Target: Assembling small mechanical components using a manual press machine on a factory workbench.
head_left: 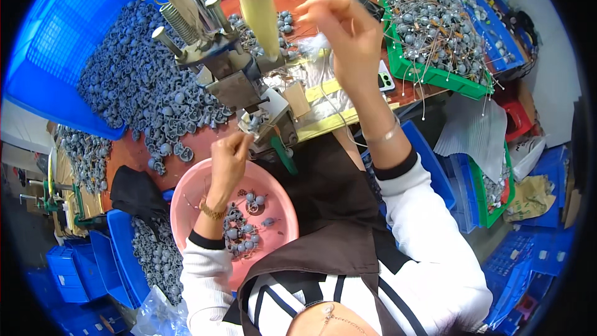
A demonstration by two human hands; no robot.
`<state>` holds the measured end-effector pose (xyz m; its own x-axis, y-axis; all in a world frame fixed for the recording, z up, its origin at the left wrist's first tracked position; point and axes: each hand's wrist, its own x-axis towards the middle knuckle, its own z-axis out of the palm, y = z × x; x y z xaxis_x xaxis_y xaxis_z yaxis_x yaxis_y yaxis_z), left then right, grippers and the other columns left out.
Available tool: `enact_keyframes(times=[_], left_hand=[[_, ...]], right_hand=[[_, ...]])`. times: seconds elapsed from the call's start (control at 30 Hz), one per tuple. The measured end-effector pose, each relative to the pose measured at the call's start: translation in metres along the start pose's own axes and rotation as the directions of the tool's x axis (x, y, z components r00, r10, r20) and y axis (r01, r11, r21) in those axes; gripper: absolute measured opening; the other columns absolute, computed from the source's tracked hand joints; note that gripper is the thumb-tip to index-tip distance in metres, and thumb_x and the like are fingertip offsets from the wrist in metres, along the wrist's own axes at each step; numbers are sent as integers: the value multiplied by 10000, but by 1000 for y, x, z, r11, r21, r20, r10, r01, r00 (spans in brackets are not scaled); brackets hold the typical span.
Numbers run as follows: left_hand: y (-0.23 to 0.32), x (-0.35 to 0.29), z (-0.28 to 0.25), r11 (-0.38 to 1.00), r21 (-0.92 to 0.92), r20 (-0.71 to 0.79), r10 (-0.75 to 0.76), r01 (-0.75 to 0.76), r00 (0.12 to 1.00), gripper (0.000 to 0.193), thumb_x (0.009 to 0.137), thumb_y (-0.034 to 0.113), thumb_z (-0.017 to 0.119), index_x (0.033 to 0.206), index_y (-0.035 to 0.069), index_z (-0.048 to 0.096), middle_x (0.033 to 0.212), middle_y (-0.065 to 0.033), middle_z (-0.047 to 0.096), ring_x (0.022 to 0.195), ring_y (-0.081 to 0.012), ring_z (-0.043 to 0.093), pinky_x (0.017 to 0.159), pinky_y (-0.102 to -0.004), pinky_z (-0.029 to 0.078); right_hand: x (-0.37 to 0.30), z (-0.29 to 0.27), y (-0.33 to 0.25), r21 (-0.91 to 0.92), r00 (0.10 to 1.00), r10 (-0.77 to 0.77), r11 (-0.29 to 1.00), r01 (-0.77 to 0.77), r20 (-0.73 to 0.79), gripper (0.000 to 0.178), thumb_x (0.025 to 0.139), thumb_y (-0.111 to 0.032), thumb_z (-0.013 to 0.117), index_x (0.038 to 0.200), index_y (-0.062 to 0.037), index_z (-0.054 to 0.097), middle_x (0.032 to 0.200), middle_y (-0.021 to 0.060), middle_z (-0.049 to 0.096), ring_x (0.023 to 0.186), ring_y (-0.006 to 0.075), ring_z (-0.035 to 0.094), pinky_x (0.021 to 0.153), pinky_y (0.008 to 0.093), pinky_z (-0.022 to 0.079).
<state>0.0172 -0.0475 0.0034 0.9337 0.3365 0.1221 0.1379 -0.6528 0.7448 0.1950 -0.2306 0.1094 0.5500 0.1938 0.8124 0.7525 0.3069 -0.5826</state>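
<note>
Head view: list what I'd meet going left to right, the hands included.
Heap of grey parts → left hand → green handle-like piece → right hand → green tray → crumpled tan sack.

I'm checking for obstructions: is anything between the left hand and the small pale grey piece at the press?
Nothing visible: the left hand has its fingertips right beside the small pale grey piece, below the press. Actual contact is unclear.

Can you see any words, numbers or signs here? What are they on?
I don't copy print, but marks show on:
Crumpled tan paper sack: green marks, blurred.
Crumpled white plastic bag: dark marks, unclear.
Blue plastic bins, lower right: white patches like labels, too small to read.
</note>
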Motion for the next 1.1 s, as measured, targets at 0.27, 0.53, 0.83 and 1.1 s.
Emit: enact_keyframes(times=[0.27,0.53,0.83,1.1], left_hand=[[49,-83,-66,877,-413,264,-142,245,954,199,877,57,543,786,-53,682,588,-16,566,522,-56,476,472,-213,337],[22,-126,-146,991,-110,188,-59,80,980,125,766,28,641,671,-50,628,546,-79,545,464,-122,477,455,-263,335],[-75,-53,-124,906,423,-167,63,14,984,176,801,110,668,946,12,655,906,-142,639,792,-288,620,653,-341,485],[-105,6,-86,769,606,-177,-120,204,977,291,726,203,735,966,48,682,950,-173,642,831,-369,623,703,-436,502]], right_hand=[[-56,-18,149,-721,833,535,633,-283,143,206,771,-230,665,763,-28,704,776,208,664,756,340,667,692,400,534],[-70,2,170,-928,760,647,314,-200,56,195,734,-148,589,794,5,692,855,242,669,826,377,670,729,473,536],[-40,-14,161,-245,790,613,769,-590,23,200,870,-215,655,737,-67,625,652,-44,574,580,38,488,531,224,393],[0,-23,95,312,866,479,808,-499,144,149,919,-192,604,867,-54,627,800,21,643,695,93,611,667,230,505]])
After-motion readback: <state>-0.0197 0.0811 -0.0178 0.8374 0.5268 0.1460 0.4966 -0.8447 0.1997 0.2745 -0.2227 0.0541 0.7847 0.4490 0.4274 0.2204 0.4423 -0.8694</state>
